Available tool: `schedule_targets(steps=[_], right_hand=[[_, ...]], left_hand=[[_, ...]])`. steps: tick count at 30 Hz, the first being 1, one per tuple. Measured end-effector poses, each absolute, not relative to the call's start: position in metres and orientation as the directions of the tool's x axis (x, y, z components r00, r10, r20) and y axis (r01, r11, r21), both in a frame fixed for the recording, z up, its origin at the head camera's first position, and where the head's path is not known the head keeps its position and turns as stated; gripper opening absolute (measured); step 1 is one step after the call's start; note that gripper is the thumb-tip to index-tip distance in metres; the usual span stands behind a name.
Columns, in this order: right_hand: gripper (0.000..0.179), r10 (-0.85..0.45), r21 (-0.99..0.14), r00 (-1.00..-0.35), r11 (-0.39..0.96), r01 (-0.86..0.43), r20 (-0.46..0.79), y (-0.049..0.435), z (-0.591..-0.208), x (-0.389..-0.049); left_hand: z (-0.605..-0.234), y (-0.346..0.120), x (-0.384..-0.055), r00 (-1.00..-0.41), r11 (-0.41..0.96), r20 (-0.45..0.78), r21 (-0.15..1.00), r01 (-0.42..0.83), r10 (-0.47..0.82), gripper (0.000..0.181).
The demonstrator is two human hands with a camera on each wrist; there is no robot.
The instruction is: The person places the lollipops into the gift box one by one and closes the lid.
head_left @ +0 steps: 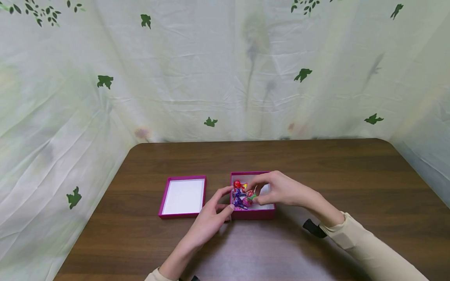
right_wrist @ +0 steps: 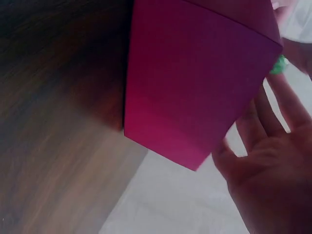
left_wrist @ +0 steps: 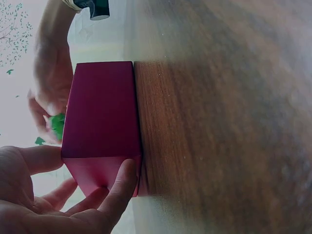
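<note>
An open magenta box (head_left: 254, 214) with a white inside stands on the table in front of me. Several candies (head_left: 238, 202) in shiny red, purple, pink and yellow wrappers lie in its left part. My right hand (head_left: 281, 190) reaches over the box's right side and pinches a green-wrapped candy (left_wrist: 57, 126) between thumb and fingers. At the box's left wall is my left hand (head_left: 211, 214), its fairly straight fingers touching the wall and rim. In the left wrist view, one fingertip (left_wrist: 127, 168) presses low on that wall.
Left of the box lies its magenta lid (head_left: 182, 215), white inside facing up. Both rest on a brown wooden table (head_left: 316, 164). A pale curtain (head_left: 225, 78) with green leaf prints hangs behind and along the sides. A black wrist device (head_left: 314, 228) sits under the right forearm.
</note>
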State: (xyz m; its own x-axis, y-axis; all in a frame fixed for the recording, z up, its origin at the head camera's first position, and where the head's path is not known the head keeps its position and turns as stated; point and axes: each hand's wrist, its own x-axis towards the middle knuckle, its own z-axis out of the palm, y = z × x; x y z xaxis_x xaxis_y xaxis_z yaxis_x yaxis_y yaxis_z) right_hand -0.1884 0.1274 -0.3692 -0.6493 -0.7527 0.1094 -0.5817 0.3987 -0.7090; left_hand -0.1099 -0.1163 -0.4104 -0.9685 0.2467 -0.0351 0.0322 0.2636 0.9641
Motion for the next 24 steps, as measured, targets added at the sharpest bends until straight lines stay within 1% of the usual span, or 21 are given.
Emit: schedule_targets(steps=[7,11,13,17,24], right_hand=[[0.022,-0.829,-0.695,-0.558,0.427,-0.579,-0.044,0.119,-0.372,-0.194],[0.023,-0.854,-0.691,-0.512,0.425,-0.584,-0.092,0.117,-0.369,-0.197],[0.023,-0.859,-0.682,-0.502,0.43,-0.592,-0.106,0.116,-0.368,-0.199],[0.022,-0.851,-0.653,-0.514,0.449,-0.61,-0.106,0.113,-0.371,-0.199],[0.017,-0.808,-0.561,-0.588,0.508,-0.654,-0.047,0.109,-0.381,-0.195]], left_hand=[[-0.409,-0.116,-0.109,-0.967,0.29,-0.034,0.956,0.042,0.252,0.048],[-0.408,-0.116,-0.109,-0.967,0.292,-0.041,0.956,0.035,0.25,0.049],[-0.407,-0.116,-0.108,-0.968,0.292,-0.043,0.956,0.033,0.248,0.049],[-0.407,-0.116,-0.108,-0.968,0.289,-0.034,0.956,0.04,0.249,0.048],[-0.407,-0.115,-0.108,-0.968,0.296,-0.036,0.954,0.04,0.247,0.048]])
